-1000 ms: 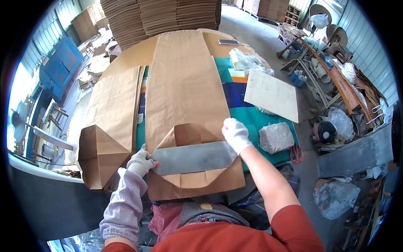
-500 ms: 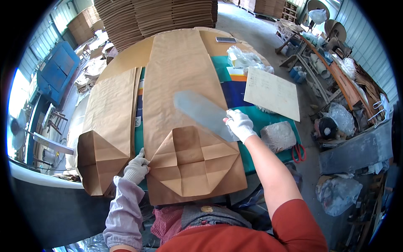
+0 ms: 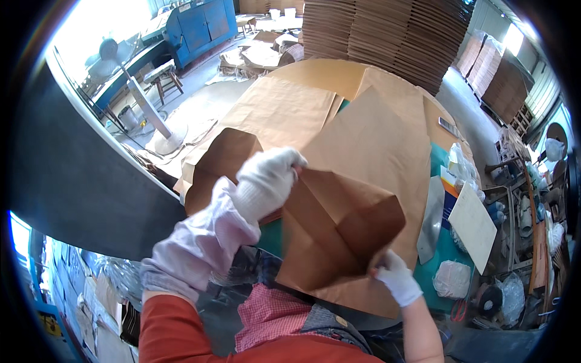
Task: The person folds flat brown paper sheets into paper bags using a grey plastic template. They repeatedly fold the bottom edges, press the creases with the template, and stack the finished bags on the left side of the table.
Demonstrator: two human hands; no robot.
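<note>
A large brown paper bag (image 3: 339, 224) is lifted off the table at its near end, tilted, with its folded end opened into a hollow. My left hand (image 3: 266, 181), in a white knit glove, pinches the far left corner of that end. Low on the right, my gloved right hand (image 3: 397, 279) grips the bag's near edge, its fingertips partly hidden. Beneath lies more flat brown paper (image 3: 402, 151). A greyish, blade-shaped flat sheet (image 3: 431, 221) rests to the right of the bag, apart from both hands. Left of my left hand is another paper bag (image 3: 221, 157) with its end unfolded.
Along the table's right side are a pale board (image 3: 472, 227), a wrapped whitish block (image 3: 452, 279), red-handled scissors (image 3: 459, 310), clear plastic (image 3: 463, 166) and a phone (image 3: 448, 126). Tall stacks of brown sheets (image 3: 387, 42) rise behind. A fan (image 3: 112, 54) stands at the left.
My right hand has let go of the blade-shaped sheet and taken the bag's near edge. My left hand has raised the bag's corner; the folded end has opened. The view has turned left.
</note>
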